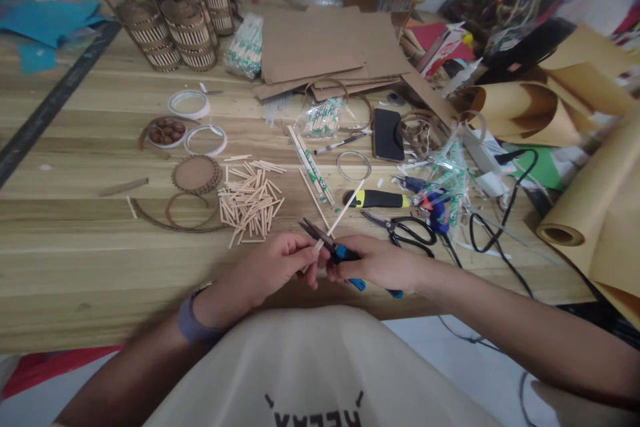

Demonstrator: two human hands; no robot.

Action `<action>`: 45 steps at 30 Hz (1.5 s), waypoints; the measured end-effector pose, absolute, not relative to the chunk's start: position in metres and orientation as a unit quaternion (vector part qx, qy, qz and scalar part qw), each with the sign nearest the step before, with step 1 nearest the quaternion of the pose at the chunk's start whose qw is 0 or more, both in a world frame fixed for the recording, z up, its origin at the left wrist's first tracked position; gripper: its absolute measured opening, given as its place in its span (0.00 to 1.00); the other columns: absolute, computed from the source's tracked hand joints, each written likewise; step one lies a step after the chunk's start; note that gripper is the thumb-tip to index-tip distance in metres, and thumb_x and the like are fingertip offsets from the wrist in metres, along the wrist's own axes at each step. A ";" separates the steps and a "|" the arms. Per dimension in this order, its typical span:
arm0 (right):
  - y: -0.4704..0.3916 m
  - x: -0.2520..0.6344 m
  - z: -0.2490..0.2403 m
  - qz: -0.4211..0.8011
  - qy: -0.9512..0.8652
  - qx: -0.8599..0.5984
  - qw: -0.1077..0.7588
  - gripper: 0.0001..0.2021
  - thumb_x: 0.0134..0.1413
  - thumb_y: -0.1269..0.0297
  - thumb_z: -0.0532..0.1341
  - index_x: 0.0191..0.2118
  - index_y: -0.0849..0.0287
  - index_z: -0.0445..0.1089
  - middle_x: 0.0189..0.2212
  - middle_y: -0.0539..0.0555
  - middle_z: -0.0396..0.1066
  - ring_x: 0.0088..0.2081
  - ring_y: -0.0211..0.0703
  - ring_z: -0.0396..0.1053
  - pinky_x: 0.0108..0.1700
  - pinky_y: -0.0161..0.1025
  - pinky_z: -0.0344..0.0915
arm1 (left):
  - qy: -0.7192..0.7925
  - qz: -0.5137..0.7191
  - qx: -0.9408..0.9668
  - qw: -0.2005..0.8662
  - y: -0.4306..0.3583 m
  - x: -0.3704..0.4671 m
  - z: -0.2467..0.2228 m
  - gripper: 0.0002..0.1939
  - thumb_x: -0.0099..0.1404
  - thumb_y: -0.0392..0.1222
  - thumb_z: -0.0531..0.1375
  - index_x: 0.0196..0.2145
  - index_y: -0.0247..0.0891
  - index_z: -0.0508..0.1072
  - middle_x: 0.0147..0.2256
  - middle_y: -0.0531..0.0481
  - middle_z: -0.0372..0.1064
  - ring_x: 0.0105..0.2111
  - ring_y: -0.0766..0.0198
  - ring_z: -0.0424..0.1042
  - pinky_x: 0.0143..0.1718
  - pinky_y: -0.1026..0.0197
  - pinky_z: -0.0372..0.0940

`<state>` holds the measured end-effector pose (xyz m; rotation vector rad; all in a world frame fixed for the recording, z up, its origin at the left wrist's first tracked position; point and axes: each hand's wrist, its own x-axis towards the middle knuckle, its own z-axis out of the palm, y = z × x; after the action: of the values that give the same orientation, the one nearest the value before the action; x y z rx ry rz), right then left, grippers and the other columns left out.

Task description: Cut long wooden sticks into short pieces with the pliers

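My left hand pinches a pale wooden chopstick, which slants up to the right across the tool. In my right hand are pliers with dark jaws and blue-and-black handles. Their jaws stand apart and point up-left, right by the chopstick close to my left fingertips. Whether they touch it I cannot tell. Just beyond my left hand lies a loose pile of short cut sticks. Paper-wrapped chopsticks and a bare one lie ahead of both hands.
Black-handled scissors, a yellow-and-black cutter and a glue gun with a cable lie right. A phone and cardboard sheets lie farther back. Left are tape rolls, a corrugated cardboard disc and stick-covered lanterns.
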<state>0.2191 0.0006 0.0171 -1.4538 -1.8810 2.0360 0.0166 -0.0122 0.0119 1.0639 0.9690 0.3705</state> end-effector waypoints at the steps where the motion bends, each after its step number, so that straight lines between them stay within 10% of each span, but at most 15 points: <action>1: 0.000 0.219 0.015 0.656 -0.593 -0.467 0.005 0.06 0.45 0.67 0.60 0.33 0.59 0.70 0.27 0.49 0.68 0.30 0.39 0.65 0.33 0.35 0.61 | 0.438 0.171 0.491 0.734 -0.012 0.017 0.012 0.12 0.66 0.44 0.54 0.27 0.39 0.70 0.21 0.55 0.68 0.29 0.62 0.70 0.42 0.58 0.63; 8: -0.003 0.212 0.008 0.640 -0.617 -0.456 0.037 0.04 0.52 0.64 0.60 0.30 0.58 0.65 0.23 0.45 0.59 0.27 0.37 0.56 0.31 0.35 0.53 | 0.442 0.166 0.513 0.716 -0.013 0.015 0.010 0.15 0.67 0.48 0.54 0.26 0.39 0.70 0.21 0.54 0.67 0.29 0.62 0.69 0.39 0.59 0.63; 14: 0.003 0.223 0.015 0.635 -0.658 -0.402 0.044 0.13 0.59 0.54 0.58 0.42 0.57 0.70 0.38 0.53 0.72 0.41 0.44 0.68 0.45 0.39 0.62 | 0.472 0.185 0.570 0.646 -0.010 0.002 0.007 0.20 0.70 0.52 0.52 0.24 0.40 0.67 0.25 0.53 0.69 0.30 0.62 0.69 0.41 0.60 0.63; 21: -0.002 0.229 0.020 0.317 -0.731 -0.596 0.096 0.10 0.61 0.57 0.55 0.37 0.58 0.67 0.32 0.56 0.72 0.34 0.47 0.69 0.37 0.40 0.61 | 0.514 0.175 0.645 0.537 -0.004 -0.007 0.013 0.19 0.71 0.48 0.49 0.24 0.40 0.66 0.25 0.54 0.68 0.30 0.62 0.68 0.39 0.61 0.61; 28: -0.006 0.235 0.020 0.367 -0.751 -0.542 0.086 0.07 0.60 0.59 0.56 0.35 0.56 0.66 0.31 0.53 0.71 0.32 0.44 0.69 0.35 0.39 0.63 | 0.539 0.227 0.618 0.525 0.000 -0.013 0.009 0.14 0.72 0.48 0.49 0.33 0.40 0.67 0.23 0.56 0.66 0.29 0.62 0.68 0.38 0.61 0.61; 34: 0.000 0.216 0.015 0.198 -0.814 -0.475 0.268 0.07 0.62 0.66 0.56 0.45 0.56 0.65 0.56 0.63 0.67 0.57 0.53 0.66 0.53 0.47 0.64 | 0.530 0.115 0.678 0.496 -0.001 -0.002 0.011 0.18 0.73 0.46 0.47 0.26 0.41 0.64 0.23 0.54 0.69 0.27 0.61 0.69 0.34 0.60 0.60; 45: 0.011 0.188 -0.004 0.117 -0.803 -0.569 0.133 0.07 0.64 0.60 0.56 0.39 0.58 0.65 0.37 0.60 0.72 0.37 0.51 0.70 0.34 0.40 0.57 | 0.582 0.014 0.783 0.218 -0.008 0.010 0.000 0.15 0.73 0.40 0.47 0.37 0.40 0.73 0.34 0.42 0.77 0.36 0.53 0.76 0.35 0.58 0.61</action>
<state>0.1885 0.0105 -0.0036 -1.6489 -2.3299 0.3397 0.0101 -0.0082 0.0000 2.1683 1.6106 0.0378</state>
